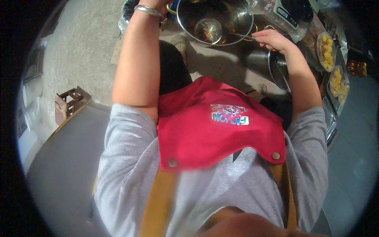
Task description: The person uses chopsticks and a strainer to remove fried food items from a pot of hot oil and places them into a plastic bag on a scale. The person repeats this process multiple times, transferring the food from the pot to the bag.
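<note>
My right hand (pixel 271 40) grips the thin metal handle of a round perforated skimmer (pixel 208 31). The skimmer's head rests inside a wide metal pan (pixel 250 18) with brass-coloured loop handles, and small brown bits show around it. At the upper left, the picture's edge cuts off my left hand (pixel 151 3) just past a silver bangle (pixel 147 10). Its fingers are hidden, so what it touches cannot be told; the pan's left handle (pixel 170 9) is close by.
Clear tubs of yellow chunks (pixel 326 51) stand at the right. A digital scale (pixel 285 14) lies on plastic wrap behind my right hand. Below that hand is a metal pot (pixel 270 68). A brown crate (pixel 68 105) sits on the floor left, beside a grey surface (pixel 77 142).
</note>
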A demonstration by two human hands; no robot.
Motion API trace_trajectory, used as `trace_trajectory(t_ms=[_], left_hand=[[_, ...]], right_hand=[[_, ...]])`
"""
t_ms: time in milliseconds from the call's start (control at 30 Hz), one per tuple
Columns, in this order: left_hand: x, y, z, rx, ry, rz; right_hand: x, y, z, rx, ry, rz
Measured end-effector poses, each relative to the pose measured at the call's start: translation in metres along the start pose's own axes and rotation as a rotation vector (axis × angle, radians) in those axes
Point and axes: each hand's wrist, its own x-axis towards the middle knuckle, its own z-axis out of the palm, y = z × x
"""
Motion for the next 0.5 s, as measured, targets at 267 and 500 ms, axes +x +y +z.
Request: trace_trajectory(t_ms=[267, 500], left_hand=[[0.000, 0.002, 0.003, 0.019, 0.015, 0.007], [-0.002, 0.004, 0.012, -0.033, 0.053, 0.043]], right_hand=[[-0.023, 0.028, -0.005, 0.283, -0.024, -0.034], [-0.005, 0.037, 0.004, 0.215, 0.128, -0.085]])
